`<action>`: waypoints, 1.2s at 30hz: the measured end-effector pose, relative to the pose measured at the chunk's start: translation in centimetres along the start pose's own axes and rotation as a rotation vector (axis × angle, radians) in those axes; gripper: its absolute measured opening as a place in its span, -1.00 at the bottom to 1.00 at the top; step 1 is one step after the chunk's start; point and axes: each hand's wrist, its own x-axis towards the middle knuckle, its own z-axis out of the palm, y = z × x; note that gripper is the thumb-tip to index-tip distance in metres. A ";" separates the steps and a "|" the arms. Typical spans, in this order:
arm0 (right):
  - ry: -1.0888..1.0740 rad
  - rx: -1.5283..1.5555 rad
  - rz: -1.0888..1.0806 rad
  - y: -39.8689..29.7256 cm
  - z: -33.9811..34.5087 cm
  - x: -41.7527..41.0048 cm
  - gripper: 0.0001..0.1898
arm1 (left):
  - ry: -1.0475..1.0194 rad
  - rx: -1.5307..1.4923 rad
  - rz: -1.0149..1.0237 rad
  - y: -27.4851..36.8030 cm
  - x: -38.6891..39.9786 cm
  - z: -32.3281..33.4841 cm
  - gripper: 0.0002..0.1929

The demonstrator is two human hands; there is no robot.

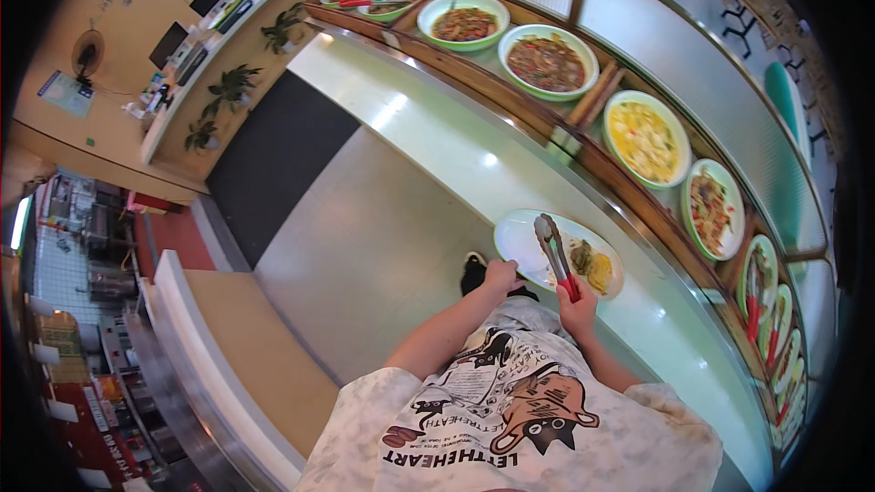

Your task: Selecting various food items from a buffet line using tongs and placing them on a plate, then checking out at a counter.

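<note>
My left hand (504,277) grips the near rim of an oval white plate (521,239) with a green edge. In my right hand (580,304) is a pair of metal tongs (551,239) with red handles, its head pointing away from me over the plate. Some food (593,266), part yellow and part dark greenish, lies on the plate's right half, beside the tongs. The plate is at the edge of the pale counter (489,158); whether it rests there or is held up is hard to tell.
Beyond the counter, bowls of cooked dishes (548,63) stand in a wooden rack (472,82), some with red-handled tongs (753,307). Ribbed screens (690,48) rise behind them. A desk with monitors (168,44) and potted plants (231,87) is at upper left. A low partition (205,355) stands left.
</note>
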 end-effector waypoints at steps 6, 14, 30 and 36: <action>-0.206 0.032 -0.067 -5.9 7.4 11.4 -0.69 | 0.017 0.097 -0.004 8.0 0.4 -1.9 -0.78; -0.148 -0.031 -0.213 -9.1 9.4 15.7 -0.65 | 0.006 0.049 -0.106 11.0 2.8 -3.8 -0.77; 0.237 -0.160 0.176 -8.4 12.6 5.8 -0.66 | -0.131 0.122 -0.118 17.0 6.7 -6.9 -0.81; 0.292 -0.172 0.047 -11.5 21.1 9.4 -0.65 | -0.152 0.176 -0.124 23.2 8.8 -11.9 -0.78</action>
